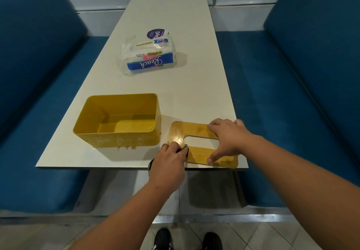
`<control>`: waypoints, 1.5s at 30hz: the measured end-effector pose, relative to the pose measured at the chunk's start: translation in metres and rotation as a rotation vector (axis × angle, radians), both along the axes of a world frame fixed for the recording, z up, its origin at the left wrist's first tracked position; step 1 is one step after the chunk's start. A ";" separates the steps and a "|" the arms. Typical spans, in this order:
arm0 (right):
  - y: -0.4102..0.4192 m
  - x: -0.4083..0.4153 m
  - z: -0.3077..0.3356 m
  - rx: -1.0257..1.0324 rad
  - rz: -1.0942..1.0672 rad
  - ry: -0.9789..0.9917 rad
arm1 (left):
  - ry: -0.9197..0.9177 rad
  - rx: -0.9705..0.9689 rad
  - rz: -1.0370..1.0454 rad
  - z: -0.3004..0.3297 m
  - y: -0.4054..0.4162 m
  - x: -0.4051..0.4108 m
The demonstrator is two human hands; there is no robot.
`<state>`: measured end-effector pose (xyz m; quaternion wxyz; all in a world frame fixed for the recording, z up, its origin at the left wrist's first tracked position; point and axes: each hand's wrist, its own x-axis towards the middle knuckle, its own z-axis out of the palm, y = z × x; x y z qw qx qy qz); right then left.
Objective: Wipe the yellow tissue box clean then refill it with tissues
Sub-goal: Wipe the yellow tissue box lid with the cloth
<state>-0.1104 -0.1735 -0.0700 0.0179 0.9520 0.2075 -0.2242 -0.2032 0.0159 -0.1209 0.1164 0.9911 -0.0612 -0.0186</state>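
The tissue box (118, 120) stands open on the table (204, 86) near its front edge, left of centre; its lid (196, 131) lies flat just right of it, at the front right corner; the left hand (168, 164) presses a cloth (185, 148) onto the lid's near left part; the right hand (228, 137) rests across the lid's right side; the tissue pack (148, 57) lies farther back, well apart from the box; benches (39, 74) flank the table on both sides.

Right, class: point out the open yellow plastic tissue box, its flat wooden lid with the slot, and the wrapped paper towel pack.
Yellow plastic tissue box (124, 141): head view, front wall.
Wooden lid (191, 130): head view, far strip.
Paper towel pack (150, 62): head view, blue label.
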 end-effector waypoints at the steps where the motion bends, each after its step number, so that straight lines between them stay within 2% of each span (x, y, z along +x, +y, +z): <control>1: -0.001 -0.002 -0.001 -0.005 0.005 -0.001 | 0.000 -0.006 -0.004 -0.001 0.000 0.000; 8: 0.001 -0.004 -0.010 -0.053 0.047 -0.052 | 0.029 -0.011 0.087 0.009 -0.020 0.003; 13: 0.002 -0.004 -0.012 -0.056 0.051 -0.081 | 0.029 0.027 -0.173 0.012 -0.053 -0.002; 19: 0.000 -0.004 -0.012 -0.052 0.048 -0.062 | 0.025 0.071 0.057 0.008 -0.024 0.002; 24: 0.000 -0.004 -0.013 -0.041 0.041 -0.074 | 0.030 0.052 -0.152 0.007 -0.046 0.003; 29: 0.001 -0.004 -0.012 -0.044 0.033 -0.058 | 0.021 0.095 0.078 0.003 -0.023 0.007; 34: 0.002 -0.004 -0.013 -0.053 0.038 -0.080 | 0.030 0.076 -0.166 0.007 -0.045 0.007; 39: 0.002 -0.005 -0.011 -0.055 0.032 -0.049 | 0.007 0.123 0.073 0.001 -0.015 0.012; 43: 0.002 -0.005 -0.013 -0.063 0.031 -0.068 | 0.017 0.079 -0.153 0.003 -0.051 0.004; 45: 0.003 -0.004 -0.012 -0.066 0.031 -0.056 | 0.013 0.088 -0.135 0.003 -0.033 0.007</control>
